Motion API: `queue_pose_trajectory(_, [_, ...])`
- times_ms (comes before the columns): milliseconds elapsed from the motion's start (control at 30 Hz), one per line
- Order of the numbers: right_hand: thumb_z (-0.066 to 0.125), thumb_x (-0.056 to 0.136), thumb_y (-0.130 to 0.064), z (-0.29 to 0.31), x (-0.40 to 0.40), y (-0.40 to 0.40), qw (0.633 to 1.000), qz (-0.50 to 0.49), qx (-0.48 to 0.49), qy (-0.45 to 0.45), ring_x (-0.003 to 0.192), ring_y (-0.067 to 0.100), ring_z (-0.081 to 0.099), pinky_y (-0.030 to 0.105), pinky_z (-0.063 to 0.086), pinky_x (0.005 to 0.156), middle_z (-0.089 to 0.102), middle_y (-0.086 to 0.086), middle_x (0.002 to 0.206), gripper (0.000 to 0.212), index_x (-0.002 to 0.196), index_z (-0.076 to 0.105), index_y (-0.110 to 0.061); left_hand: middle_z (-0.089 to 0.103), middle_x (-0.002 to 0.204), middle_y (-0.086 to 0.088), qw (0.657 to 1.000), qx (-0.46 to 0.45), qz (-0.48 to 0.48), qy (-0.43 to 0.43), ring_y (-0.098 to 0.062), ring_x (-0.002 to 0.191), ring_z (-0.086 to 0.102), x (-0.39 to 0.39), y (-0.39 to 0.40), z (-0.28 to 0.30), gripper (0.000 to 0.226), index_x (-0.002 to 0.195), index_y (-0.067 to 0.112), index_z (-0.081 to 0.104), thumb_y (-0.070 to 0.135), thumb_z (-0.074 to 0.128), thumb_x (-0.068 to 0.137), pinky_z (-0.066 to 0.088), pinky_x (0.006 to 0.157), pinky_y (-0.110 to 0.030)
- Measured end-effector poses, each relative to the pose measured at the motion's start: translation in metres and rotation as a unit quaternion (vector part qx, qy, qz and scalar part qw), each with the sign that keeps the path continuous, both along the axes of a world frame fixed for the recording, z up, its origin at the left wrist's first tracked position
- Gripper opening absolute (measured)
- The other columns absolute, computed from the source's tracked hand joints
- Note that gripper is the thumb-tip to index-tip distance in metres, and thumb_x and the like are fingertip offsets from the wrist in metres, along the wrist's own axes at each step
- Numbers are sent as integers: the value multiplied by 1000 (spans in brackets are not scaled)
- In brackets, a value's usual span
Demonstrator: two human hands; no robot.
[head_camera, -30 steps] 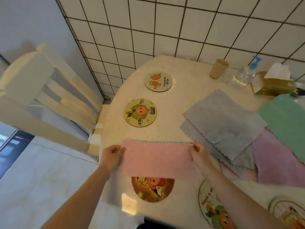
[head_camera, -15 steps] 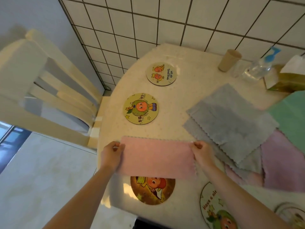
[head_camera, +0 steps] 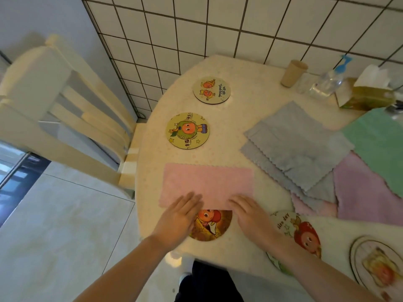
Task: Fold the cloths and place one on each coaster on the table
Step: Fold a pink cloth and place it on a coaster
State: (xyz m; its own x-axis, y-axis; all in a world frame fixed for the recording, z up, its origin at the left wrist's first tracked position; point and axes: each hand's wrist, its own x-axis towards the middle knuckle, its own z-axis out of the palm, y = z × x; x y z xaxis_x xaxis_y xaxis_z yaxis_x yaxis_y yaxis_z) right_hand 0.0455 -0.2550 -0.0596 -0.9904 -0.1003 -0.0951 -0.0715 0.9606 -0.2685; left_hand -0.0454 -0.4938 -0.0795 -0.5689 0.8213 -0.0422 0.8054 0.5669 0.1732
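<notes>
I have my left hand (head_camera: 181, 216) and right hand (head_camera: 248, 212), both flat and wide, pressing the half-folded pink cloth (head_camera: 207, 184) on the surface at 12 o'clock of the nearest coaster (head_camera: 212, 227); next I judge a second fold.

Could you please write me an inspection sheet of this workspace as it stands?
Surface: cream table.
Job's things: pink cloth folded, lying flat, overlapping the near coaster; five coasters in view; grey cloths, green cloth and lilac cloth spread unfolded.
Clutter: cup, bottle, tissue box along the wall.
Grippers: left hand and right hand flat, fingers on the pink cloth's near edge.
Cables: nothing seen.
Surroundings: chair left, tiled wall behind.
</notes>
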Motion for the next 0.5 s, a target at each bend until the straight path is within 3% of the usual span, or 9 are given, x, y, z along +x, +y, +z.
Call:
queue_pose_trajectory(100, [75,59,9,-8,16,3,998,29,47,-13,126,22,45,38,41,103,49,4,137,87,136,41,-11,43,147,-1,997,-65,34,-13,-23,136,39,7,-7,-1,54,141,20,45,37,35,90,37,106,-46])
queue_pose_trajectory(167, [77,49,14,-6,24,7,997,36,70,-23,125,24,48,36,43,100,49,7,138,95,136,44,-9,40,149,0,995,-82,55,-17,-25,137,36,8,-17,-1,54,143,21,41,39,31,93,34,107,-48])
queue_pose_trajectory(267, [79,41,13,-3,26,11,993,57,99,-19,120,26,54,35,50,91,54,9,133,96,131,52,-6,30,154,2,992,-79,85,-40,-23,142,23,9,-37,-2,54,148,26,29,41,28,96,28,111,-47])
queue_pose_trajectory(400, [84,40,3,2,17,19,988,92,114,-46,118,24,55,35,52,87,56,8,129,93,128,54,-8,4,158,11,989,-79,107,-72,-17,146,1,8,-50,-5,55,151,34,6,48,13,98,9,116,-42])
queue_pose_trajectory(500, [83,40,-2,12,6,21,984,105,123,-71,114,24,55,35,51,83,56,6,125,86,122,56,-13,15,157,7,984,-98,130,-71,-20,145,12,9,-42,-2,58,150,32,19,51,7,97,9,115,-43])
